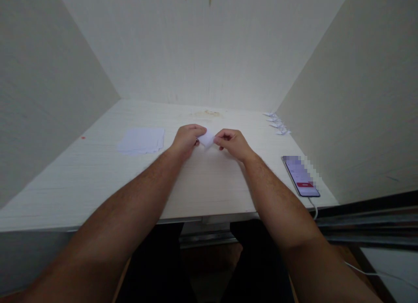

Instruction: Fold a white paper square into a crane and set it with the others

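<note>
A small folded piece of white paper [206, 139] is held just above the table, between my two hands. My left hand [187, 139] grips its left side, thumb lying on top and fingers behind. At the paper's right corner, my right hand [231, 143] pinches with thumb and forefinger, the other fingers curled in. To the left lies a stack of white paper sheets [142, 139], slightly fanned at the edges. Several small folded white paper pieces [277, 123] sit in a row near the right wall. How the held paper is folded underneath is hidden.
On the right of the white table [209, 181] lies a phone [300, 176], screen lit and partly blurred, with a white cable [314, 207] running off the front edge. Pale walls [202, 50] enclose the table at the back and both sides. Brownish stains [212, 113] mark the far tabletop.
</note>
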Motion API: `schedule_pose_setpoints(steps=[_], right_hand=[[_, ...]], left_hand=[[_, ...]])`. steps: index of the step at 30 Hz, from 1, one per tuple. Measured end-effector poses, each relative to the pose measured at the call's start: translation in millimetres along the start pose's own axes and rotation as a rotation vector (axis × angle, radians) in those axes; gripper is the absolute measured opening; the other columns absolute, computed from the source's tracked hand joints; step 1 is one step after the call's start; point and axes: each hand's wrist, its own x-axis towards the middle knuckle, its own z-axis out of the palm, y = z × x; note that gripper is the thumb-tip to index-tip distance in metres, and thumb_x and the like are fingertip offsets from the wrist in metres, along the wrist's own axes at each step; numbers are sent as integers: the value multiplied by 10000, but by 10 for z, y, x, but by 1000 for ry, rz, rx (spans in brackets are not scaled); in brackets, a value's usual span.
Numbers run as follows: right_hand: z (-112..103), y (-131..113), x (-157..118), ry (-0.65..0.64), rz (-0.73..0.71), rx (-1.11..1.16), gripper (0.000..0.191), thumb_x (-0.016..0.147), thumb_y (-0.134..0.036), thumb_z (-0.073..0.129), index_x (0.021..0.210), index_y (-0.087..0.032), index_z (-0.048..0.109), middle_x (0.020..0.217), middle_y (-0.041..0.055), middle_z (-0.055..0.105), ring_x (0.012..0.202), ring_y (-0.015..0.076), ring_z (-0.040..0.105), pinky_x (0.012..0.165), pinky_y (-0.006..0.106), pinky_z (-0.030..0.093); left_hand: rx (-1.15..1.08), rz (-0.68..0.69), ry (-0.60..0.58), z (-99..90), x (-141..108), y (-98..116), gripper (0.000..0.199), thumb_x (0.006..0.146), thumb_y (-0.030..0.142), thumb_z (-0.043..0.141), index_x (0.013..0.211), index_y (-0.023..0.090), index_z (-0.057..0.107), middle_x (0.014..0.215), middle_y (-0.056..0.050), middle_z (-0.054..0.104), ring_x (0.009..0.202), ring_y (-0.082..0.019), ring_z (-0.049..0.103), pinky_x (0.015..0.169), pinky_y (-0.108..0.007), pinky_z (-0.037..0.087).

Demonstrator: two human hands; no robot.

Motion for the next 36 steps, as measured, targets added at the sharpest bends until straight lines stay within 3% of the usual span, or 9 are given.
schedule_pose_setpoints(steps=[6,14,23,36], right_hand=[[-20,24,32,132,75,20,222,685,-374,751,748,-180,664,723,11,667,640,111,567,564,246,506],[-13,73,56,232,108,-40,151,665,-288,730,681,-172,635,620,-8,622,552,94,525,542,240,455],[-11,68,40,234,109,-158,154,656,-303,703,677,-167,634,596,-17,589,552,102,497,521,240,369],[-22,79,39,220,106,-136,168,653,-282,703,708,-130,659,630,14,628,576,109,535,539,251,389]], left_hand=[[91,48,-7,7,-4,-28,140,566,231,806,632,147,715,599,-41,632,473,-89,460,448,-246,313],[237,108,-105,10,-60,-30,93,619,249,788,660,175,749,561,-26,632,459,-95,457,459,-247,329],[271,88,-150,23,-77,-40,96,622,247,795,662,176,744,555,-33,638,456,-98,471,461,-240,323],[330,73,-206,36,-89,-50,38,676,182,739,692,169,707,570,-17,655,478,-101,512,501,-252,339]])
